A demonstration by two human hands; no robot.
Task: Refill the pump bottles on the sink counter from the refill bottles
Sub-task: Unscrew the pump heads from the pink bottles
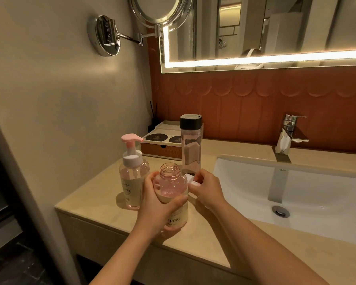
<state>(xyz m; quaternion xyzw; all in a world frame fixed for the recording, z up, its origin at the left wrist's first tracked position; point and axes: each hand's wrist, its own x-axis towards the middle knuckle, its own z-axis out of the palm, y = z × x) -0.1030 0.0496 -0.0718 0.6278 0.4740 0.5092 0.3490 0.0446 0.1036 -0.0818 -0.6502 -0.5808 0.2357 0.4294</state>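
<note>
At the front of the desk point(103, 208), two hands work on an uncapped bottle.
Left hand point(155, 206) has its fingers wrapped round a round, clear pink bottle point(171, 187) with a cream label and a bare threaded neck; right hand point(207, 191), just beside it, pinches a small white plastic piece point(194, 181). Left of them stands a rounded pump bottle point(132, 177) topped by a pink pump head. Behind rises a tall, straight clear bottle point(190, 149) with a black cap, then a shallow box point(160, 149). Rightward lies a glossy white basin point(296, 192) under a chrome tap point(291, 128).
</note>
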